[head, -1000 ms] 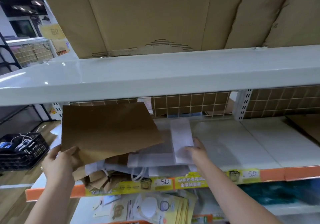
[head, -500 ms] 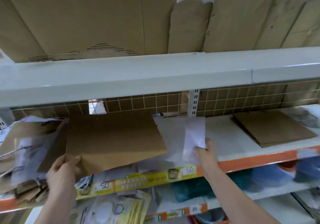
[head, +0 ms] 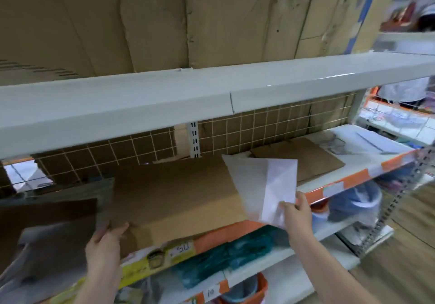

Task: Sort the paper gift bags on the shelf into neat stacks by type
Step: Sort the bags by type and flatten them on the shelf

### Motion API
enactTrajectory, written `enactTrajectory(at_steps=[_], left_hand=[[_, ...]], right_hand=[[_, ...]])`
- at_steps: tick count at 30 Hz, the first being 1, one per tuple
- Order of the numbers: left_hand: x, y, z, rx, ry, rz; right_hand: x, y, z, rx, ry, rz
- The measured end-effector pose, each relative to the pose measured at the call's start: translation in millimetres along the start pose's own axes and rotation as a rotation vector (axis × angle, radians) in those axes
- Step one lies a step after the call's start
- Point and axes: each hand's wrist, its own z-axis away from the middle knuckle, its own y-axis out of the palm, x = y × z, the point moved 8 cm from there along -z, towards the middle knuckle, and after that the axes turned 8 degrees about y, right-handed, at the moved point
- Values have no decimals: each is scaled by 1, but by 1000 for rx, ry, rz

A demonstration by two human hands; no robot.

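Note:
My left hand [head: 107,240] grips the near left corner of a large flat brown paper bag [head: 174,190], held just above the shelf [head: 348,169]. My right hand [head: 297,212] pinches the lower corner of a white paper bag [head: 266,183], lifted and tilted over the brown bag's right edge. A second brown bag [head: 313,160] lies flat further right on the shelf. White bags [head: 374,141] with rope handles lie at the shelf's far right end. A blurred pile of brown and grey bags [head: 47,233] sits at the left.
A white upper shelf [head: 164,101] hangs low over the work area and carries cardboard boxes [head: 235,21]. A wire grid [head: 259,127] backs the shelf. Orange price strips [head: 341,183] edge the front. Teal packaged goods [head: 226,256] fill the lower shelf.
The view has swung right along the shelf. Both hands carried their bags to the right, and the white bag is lifted off the shelf and tilted.

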Motion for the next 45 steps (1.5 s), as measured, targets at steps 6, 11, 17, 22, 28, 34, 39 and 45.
enactTrajectory(at_steps=[6,11,17,22,28,34,39,45], left_hand=[[33,85,13,121,-47,-47],[46,156,16,197,-48,-46],[59,221,33,269,-51,-99],[58,259,46,282,16,-143],[93,316,74,264,-71,-64],[133,379,121,216,-144,-40],[160,415,146,91,-93,-78],[170,452,172,11,38,-417]], right_hand=[[17,-52,-63,-112,-14,26],[34,-86,-113,-161,1,24],[52,-142,-155,-281,-14,-17],[54,-172,-195,-298,46,-42],[76,-214,-254,-322,36,56],[108,-265,-339,-274,18,47],[127,-303,-402,-253,23,121],[130,-321,-462,-171,55,177]])
